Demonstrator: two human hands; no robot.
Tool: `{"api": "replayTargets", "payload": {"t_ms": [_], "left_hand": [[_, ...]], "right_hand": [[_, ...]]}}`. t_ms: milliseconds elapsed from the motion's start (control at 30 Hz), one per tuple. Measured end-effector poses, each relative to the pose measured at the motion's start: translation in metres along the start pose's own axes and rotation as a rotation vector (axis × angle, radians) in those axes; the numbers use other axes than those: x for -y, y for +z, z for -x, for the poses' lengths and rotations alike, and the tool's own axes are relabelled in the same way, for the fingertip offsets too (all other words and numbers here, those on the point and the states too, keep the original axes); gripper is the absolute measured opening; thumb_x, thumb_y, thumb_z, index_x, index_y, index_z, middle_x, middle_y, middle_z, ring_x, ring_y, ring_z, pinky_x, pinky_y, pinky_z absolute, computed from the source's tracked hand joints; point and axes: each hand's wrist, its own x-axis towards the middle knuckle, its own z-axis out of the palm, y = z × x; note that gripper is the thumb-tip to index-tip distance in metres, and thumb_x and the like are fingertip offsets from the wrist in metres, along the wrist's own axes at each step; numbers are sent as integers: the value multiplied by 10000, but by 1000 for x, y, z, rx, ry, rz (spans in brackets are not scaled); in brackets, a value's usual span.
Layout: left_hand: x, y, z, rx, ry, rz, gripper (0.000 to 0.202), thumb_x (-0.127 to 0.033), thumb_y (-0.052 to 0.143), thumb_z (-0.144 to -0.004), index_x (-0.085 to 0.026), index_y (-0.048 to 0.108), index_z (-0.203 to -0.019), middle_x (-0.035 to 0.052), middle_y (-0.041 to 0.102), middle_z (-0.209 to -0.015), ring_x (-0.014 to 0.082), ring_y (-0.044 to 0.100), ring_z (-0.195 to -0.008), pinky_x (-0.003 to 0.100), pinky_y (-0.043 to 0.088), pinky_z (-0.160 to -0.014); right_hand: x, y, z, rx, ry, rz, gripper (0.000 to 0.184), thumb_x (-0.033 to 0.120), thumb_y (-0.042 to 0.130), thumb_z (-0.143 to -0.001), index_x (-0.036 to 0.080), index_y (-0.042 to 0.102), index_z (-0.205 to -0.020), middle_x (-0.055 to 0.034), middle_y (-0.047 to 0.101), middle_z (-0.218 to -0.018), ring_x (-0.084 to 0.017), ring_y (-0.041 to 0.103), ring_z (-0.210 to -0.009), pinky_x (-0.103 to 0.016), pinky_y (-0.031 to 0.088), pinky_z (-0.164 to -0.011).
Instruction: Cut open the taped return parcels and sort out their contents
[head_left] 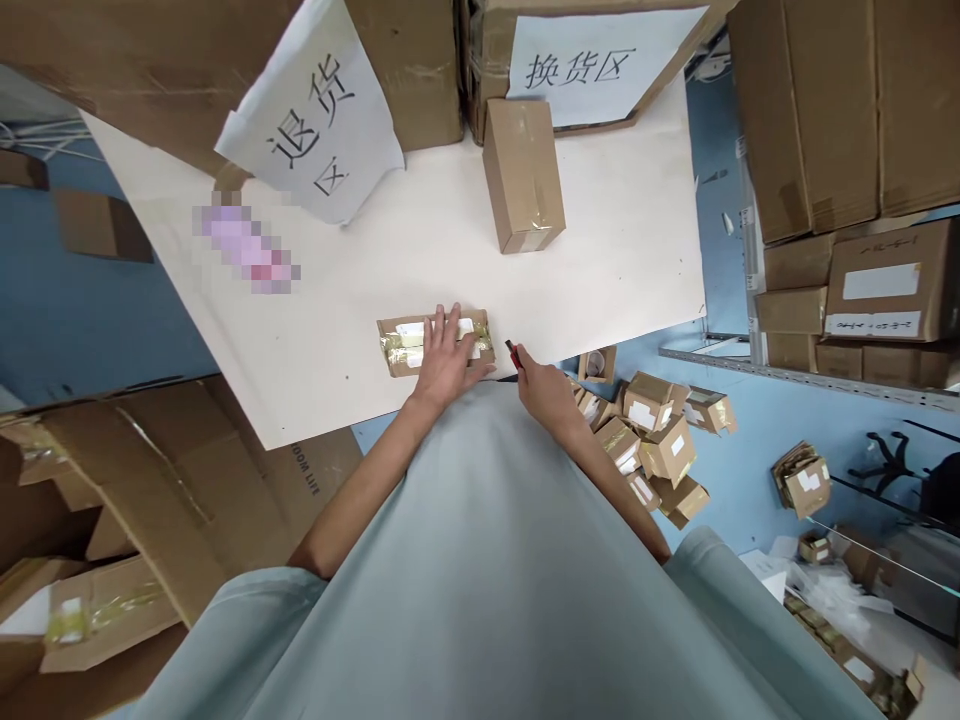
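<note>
A small taped cardboard box point(405, 345) with white labels lies at the near edge of the white table point(322, 290). My left hand point(444, 360) rests on top of it, fingers spread and pressing flat. Just right of the box, my right hand point(541, 385) is wrapped around a red and black box cutter point(514, 354), whose tip points up and left. The cutter is apart from the box. Farther back stands a taller plain brown carton point(523, 180), sealed with clear tape.
Large cartons with white paper signs point(315, 120) point(592, 65) line the table's back. A blurred pink item point(247, 250) lies at left. Several small parcels point(652, 430) are piled on the blue floor at right, beside a shelf of boxes point(885, 290). A big open carton point(135, 480) stands lower left.
</note>
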Motion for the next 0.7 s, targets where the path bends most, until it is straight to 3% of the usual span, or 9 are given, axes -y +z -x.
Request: {"api": "replayTargets", "payload": {"t_ms": [167, 333, 533, 700], "left_hand": [[-10, -4, -13, 74, -94, -63, 467, -258, 917, -838, -227, 756, -1274, 192, 328, -1902, 543, 156, -1797, 828, 94, -1421], [-18, -9, -22, 77, -146, -115, 563, -132, 903, -786, -184, 701, -1309, 277, 421, -1820, 573, 205, -1776, 850, 160, -1401], [-22, -22, -23, -56, -160, -15, 570, -255, 993, -797, -234, 647, -1251, 239, 413, -1803, 562, 213, -1777, 815, 235, -1402], [-29, -24, -29, -133, -83, 122, 574, -418, 1000, -808, -275, 602, -1195, 183, 416, -1786, 515, 297, -1759, 719, 492, -1303]], "right_hand": [[-17, 1, -22, 2, -40, -35, 637, 266, 366, -1214, 205, 335, -1847, -214, 841, -1322, -374, 817, -1231, -446, 598, -1043], [-33, 0, -38, -23, -91, -86, 653, 279, 367, -1209, 210, 326, -1857, -196, 846, -1347, -369, 813, -1209, -441, 595, -1037], [-55, -2, -63, -137, -157, -183, 661, 303, 348, -1208, 211, 325, -1862, -134, 876, -1299, -333, 824, -1145, -414, 610, -1026], [-65, -8, -88, -257, -152, -216, 709, 445, 346, -1215, 200, 279, -1877, -141, 879, -1257, -332, 824, -1085, -409, 626, -988]]}}
